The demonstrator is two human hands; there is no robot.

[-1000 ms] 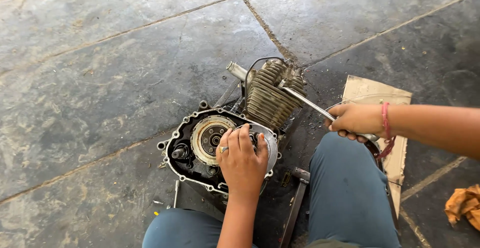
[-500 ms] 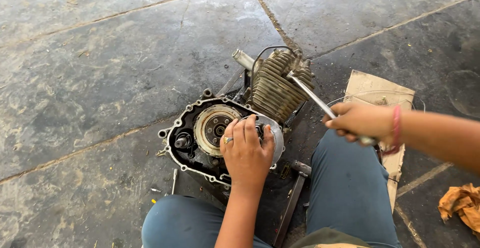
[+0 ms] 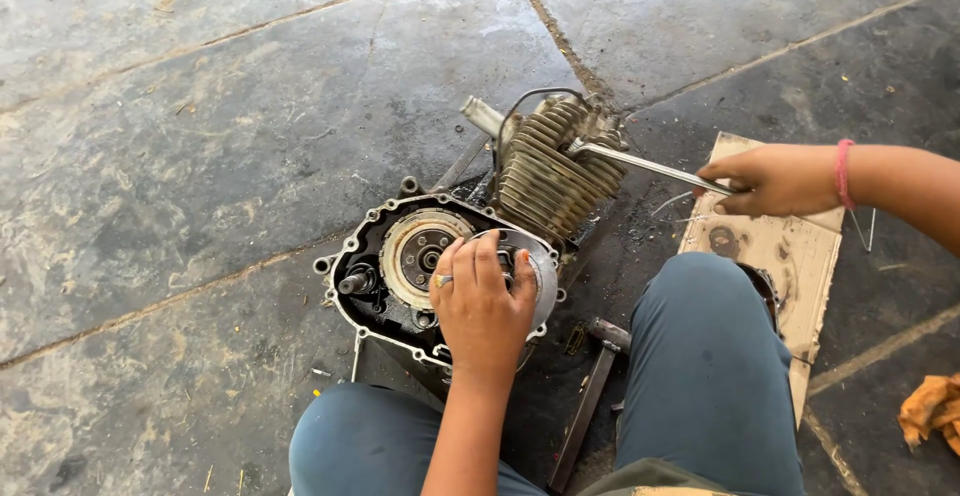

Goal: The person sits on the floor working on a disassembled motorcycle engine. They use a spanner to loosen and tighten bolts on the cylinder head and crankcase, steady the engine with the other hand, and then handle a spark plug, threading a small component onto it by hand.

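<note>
A small motorcycle engine (image 3: 545, 171) lies on the stone floor between my knees, its side cover off and the round clutch (image 3: 415, 246) exposed. My left hand (image 3: 485, 301), a ring on one finger, rests flat on the round part beside the clutch, fingers curled over its edge. My right hand (image 3: 770, 181), a pink band at the wrist, is closed on the end of a long metal bar (image 3: 645, 166) whose far end sits against the finned cylinder.
A dirty piece of cardboard (image 3: 790, 256) lies under my right hand. A hammer (image 3: 595, 391) lies between my legs. An orange rag (image 3: 930, 411) sits at the right edge. Grey stone slabs with joints surround the engine.
My right hand has moved the bar a little outward to the right and lower. My left hand stays pressed on the engine's open side.
</note>
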